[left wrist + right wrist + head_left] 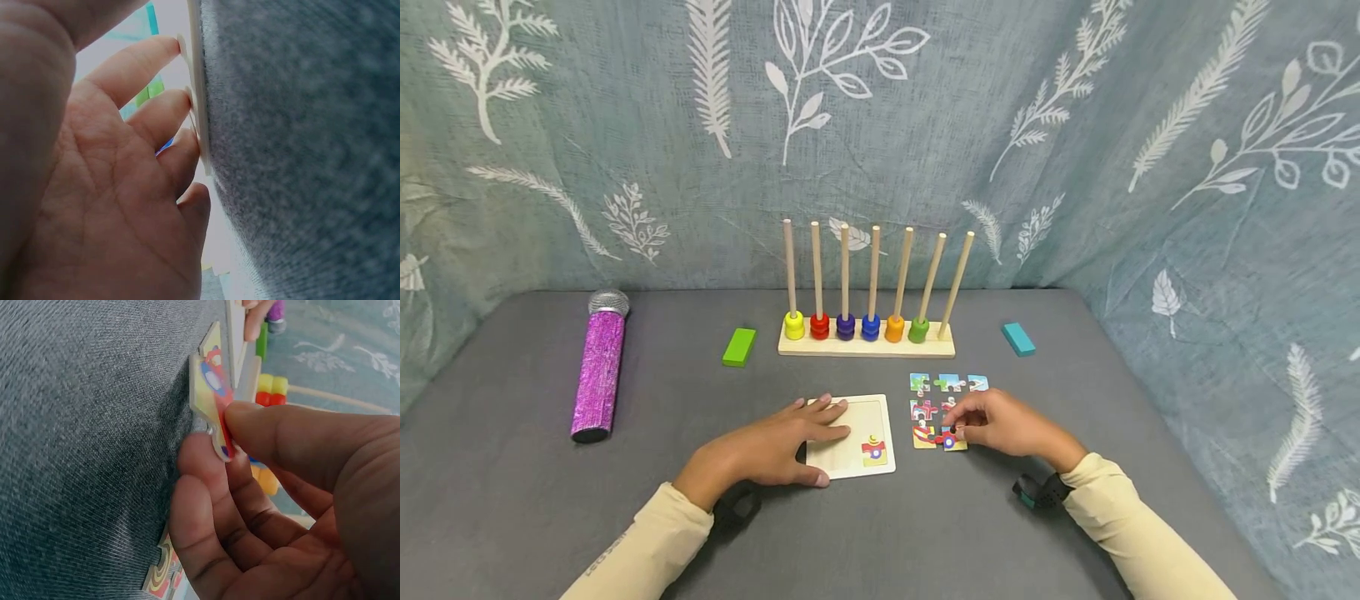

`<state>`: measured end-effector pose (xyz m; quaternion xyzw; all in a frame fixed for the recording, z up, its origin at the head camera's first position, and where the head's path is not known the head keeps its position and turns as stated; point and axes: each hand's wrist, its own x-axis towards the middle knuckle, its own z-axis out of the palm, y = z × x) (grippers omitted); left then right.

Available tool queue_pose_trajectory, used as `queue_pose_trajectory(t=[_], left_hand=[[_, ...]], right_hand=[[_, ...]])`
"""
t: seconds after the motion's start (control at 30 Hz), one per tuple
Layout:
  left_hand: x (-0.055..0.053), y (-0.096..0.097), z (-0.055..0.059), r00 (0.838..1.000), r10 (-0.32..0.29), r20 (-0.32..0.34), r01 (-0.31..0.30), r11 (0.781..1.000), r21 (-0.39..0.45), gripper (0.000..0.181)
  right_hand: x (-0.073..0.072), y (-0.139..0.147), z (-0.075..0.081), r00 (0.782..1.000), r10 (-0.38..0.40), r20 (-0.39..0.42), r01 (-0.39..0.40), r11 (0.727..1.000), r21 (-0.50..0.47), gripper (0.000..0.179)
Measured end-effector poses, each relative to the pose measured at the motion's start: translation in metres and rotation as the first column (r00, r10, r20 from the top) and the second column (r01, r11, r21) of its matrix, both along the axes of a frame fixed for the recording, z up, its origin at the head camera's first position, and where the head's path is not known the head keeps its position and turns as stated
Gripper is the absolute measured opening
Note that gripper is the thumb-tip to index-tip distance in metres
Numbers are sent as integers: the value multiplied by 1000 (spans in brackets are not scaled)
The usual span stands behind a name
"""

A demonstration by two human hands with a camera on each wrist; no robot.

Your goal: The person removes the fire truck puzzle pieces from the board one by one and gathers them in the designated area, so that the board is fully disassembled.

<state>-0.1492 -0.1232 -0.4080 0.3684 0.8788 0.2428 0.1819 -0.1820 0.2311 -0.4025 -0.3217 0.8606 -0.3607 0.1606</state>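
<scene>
My left hand point(772, 446) rests with spread fingers on the left part of a square wooden puzzle tray point(844, 460); its fingertips touch the tray point(199, 94) in the left wrist view. One jigsaw piece point(874, 452), red, blue and yellow, lies in the tray's lower right corner. At the right, my right hand point(1011, 423) pinches a jigsaw piece point(209, 387) between thumb and fingers, tilted up off the table in the right wrist view. Several loose jigsaw pieces point(920, 382) lie in rows beside that hand, which partly hides some of them.
A wooden peg stand point(865, 348) with coloured beads stands behind the tray. A green block point(740, 347) lies to its left and a blue block point(1018, 339) to its right. A purple glittery microphone point(599, 375) lies at the far left. A patterned cloth point(737, 208) hangs behind.
</scene>
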Motion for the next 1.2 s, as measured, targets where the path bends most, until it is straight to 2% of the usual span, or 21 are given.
queue_pose_trajectory(t=[0.17, 0.5, 0.77, 1.07, 1.2], left_hand=[[2, -1, -2, 1000, 0, 9, 0, 1000, 19, 64], [1, 0, -2, 1000, 9, 12, -9, 1000, 22, 64], [-2, 4, 0, 1000, -17, 4, 17, 998, 53, 59], [-2, 12, 3, 997, -56, -44, 59, 995, 74, 48], [-1, 14, 2, 998, -57, -15, 58, 996, 68, 52]], right_hand=[[1, -2, 2, 999, 17, -45, -14, 999, 49, 15], [2, 1, 4, 999, -1, -37, 2, 1000, 30, 13], [-1, -10, 9, 997, -32, -75, 35, 999, 39, 14], [3, -35, 18, 999, 17, -50, -18, 999, -26, 14], [4, -47, 20, 999, 36, 4, -36, 998, -43, 15]])
